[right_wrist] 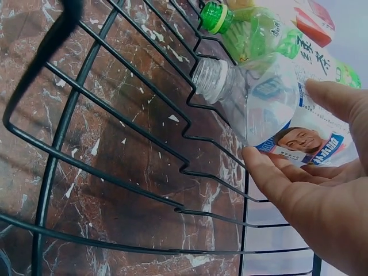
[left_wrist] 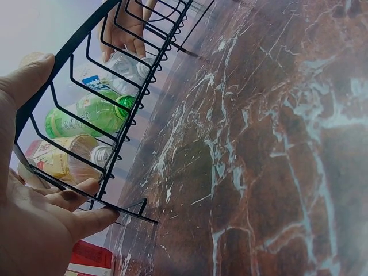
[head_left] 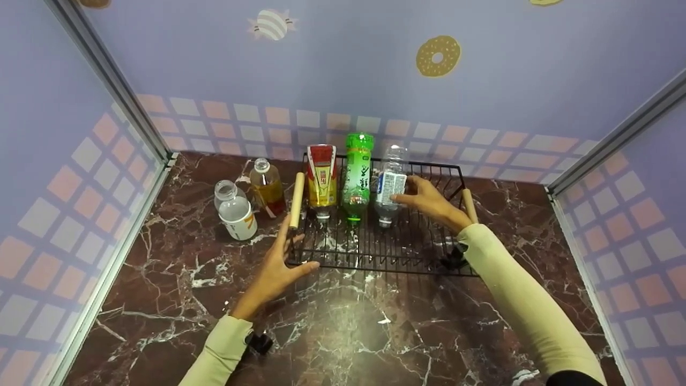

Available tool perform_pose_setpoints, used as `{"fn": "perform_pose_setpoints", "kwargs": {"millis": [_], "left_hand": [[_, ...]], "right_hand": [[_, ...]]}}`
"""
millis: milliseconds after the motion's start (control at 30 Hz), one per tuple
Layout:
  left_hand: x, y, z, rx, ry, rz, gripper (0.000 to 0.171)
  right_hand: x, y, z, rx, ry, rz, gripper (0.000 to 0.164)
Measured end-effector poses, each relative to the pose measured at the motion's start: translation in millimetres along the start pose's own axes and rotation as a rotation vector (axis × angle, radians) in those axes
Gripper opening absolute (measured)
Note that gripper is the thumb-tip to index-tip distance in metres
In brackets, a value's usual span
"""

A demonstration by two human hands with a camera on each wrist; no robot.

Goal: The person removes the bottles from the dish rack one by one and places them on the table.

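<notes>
A black wire rack (head_left: pixel 375 269) with wooden handles holds three bottles lying neck toward the person: a red and yellow labelled bottle (head_left: pixel 322 179), a green bottle (head_left: pixel 358 169) and a clear plastic bottle (head_left: pixel 390 187). My right hand (head_left: pixel 429 201) grips the clear bottle by its label from the right side, thumb on top and fingers beneath. In the right wrist view its uncapped-looking neck (right_wrist: pixel 210 80) rests by the bent rack wires. At the rack's front left corner, my left hand (head_left: pixel 276 271) holds the frame, thumb over the rim and fingers at the side wires.
Left of the rack stand two open bottles: a clear one with a white label (head_left: pixel 236 214) and one with amber liquid (head_left: pixel 268 187). The dark marbled tabletop (head_left: pixel 348 327) is bounded by patterned panels on the left, right and back.
</notes>
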State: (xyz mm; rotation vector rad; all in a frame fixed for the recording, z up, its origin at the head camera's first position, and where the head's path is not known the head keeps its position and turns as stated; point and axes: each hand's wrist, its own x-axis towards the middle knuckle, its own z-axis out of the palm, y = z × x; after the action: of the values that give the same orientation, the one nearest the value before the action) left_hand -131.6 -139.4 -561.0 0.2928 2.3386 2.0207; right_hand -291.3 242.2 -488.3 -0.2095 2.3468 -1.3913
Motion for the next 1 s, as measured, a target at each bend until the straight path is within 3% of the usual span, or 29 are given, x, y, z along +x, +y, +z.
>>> {"fn": "perform_pose_setpoints", "kwargs": {"millis": [233, 633, 867, 1000], "left_hand": [[-0.6, -1.2, 0.7, 0.001, -0.007, 0.007, 0.126], [0.3, 0.3, 0.2, 0.005, -0.007, 0.0, 0.126], [1.3, -0.2, 0.7, 0.002, -0.003, 0.001, 0.126], [0.8, -0.4, 0.0, 0.009, 0.004, -0.002, 0.126]], "right_hand": [[-11, -1, -3, 0.023, 0.029, 0.013, 0.111], [-27, -1, -10, -0.006, 0.096, -0.087, 0.089], [-44, -1, -15, -0.041, 0.112, -0.07, 0.098], [-55, -3, -14, -0.047, 0.118, -0.08, 0.095]]}}
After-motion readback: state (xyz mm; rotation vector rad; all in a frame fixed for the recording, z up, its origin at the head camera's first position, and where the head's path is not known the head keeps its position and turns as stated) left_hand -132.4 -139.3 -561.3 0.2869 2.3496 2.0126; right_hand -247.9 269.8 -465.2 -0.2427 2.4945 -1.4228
